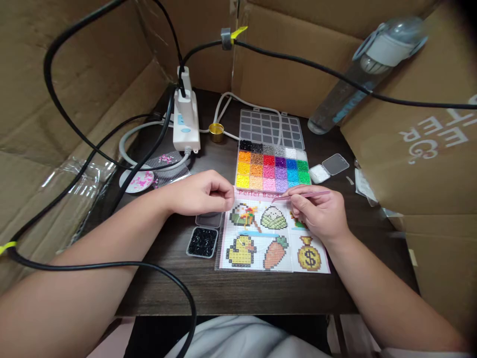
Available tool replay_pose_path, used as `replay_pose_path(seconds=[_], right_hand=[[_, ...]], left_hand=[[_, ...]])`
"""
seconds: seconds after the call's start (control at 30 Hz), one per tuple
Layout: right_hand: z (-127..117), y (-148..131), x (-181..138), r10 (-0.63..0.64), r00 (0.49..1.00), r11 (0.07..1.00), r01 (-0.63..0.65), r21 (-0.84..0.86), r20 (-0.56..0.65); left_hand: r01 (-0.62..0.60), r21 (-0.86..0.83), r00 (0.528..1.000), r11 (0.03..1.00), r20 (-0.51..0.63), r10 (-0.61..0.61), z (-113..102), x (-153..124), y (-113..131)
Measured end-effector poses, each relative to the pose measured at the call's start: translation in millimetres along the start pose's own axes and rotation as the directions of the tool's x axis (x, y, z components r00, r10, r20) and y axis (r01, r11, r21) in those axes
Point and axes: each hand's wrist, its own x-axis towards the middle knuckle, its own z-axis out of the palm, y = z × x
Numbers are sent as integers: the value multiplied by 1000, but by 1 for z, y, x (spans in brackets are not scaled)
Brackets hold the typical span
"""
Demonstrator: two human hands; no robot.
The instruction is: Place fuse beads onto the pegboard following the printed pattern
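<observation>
My right hand (323,211) grips pink tweezers (311,194), their tips reaching left over the top of a white-and-green pixel picture on the pattern sheet (286,261). Colored bead pictures such as a yellow duck (240,251), a carrot (275,252) and a money bag (309,254) show on the sheet. At the sheet's upper left edge, my left hand (203,193) is closed, thumb and forefinger together; anything between them is hidden. Below it stands a small box of black beads (202,242). Beyond both hands lies the open, sectioned bead case (274,166), filled with many colors.
A white power strip (186,127) with plugs, loose black cables (149,265) and a gold tin (216,132) lie at the back left. Pink beads rest on a white dish (136,181). Right of the case are a box of white beads (319,173) and a clear bottle (367,74). Cardboard walls surround the table.
</observation>
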Motion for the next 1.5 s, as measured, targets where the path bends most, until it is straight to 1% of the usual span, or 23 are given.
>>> replay_pose_path(seconds=[0.27, 0.5, 0.77, 0.87, 1.03, 1.17, 1.27, 1.37, 1.5], right_hand=[[-3, 1, 3, 27, 998, 1000, -27, 2, 52], [-3, 5, 2, 7, 999, 1000, -6, -11, 32], [-1, -1, 2, 36, 999, 999, -35, -29, 27], [0, -3, 2, 42, 999, 999, -42, -29, 17], [0, -1, 0, 27, 999, 997, -28, -76, -23], [-2, 1, -1, 20, 1000, 999, -20, -41, -11], [-2, -1, -1, 3, 1000, 999, -3, -32, -6], [5, -7, -2, -9, 999, 1000, 9, -9, -35], [26, -17, -6, -69, 997, 997, 70, 31, -23]], left_hand=[[-7, -10, 1000, 1000, -2, 7, -1, 0, 0], [1, -10, 1000, 1000, -4, -1, 0, 0, 0], [18, 7, 1000, 1000, 0, -18, 0, 0, 0], [9, 5, 1000, 1000, -4, -9, 0, 0, 0], [-10, -11, 1000, 1000, -2, 10, 0, 0, 1], [11, -13, 1000, 1000, -9, -11, 1, 1, 1], [3, -27, 1000, 1000, -15, -3, 1, 1, 1], [1, -28, 1000, 1000, -17, -1, 2, 1, 0], [1, 3, 1000, 1000, -16, -1, 2, 1, -1]])
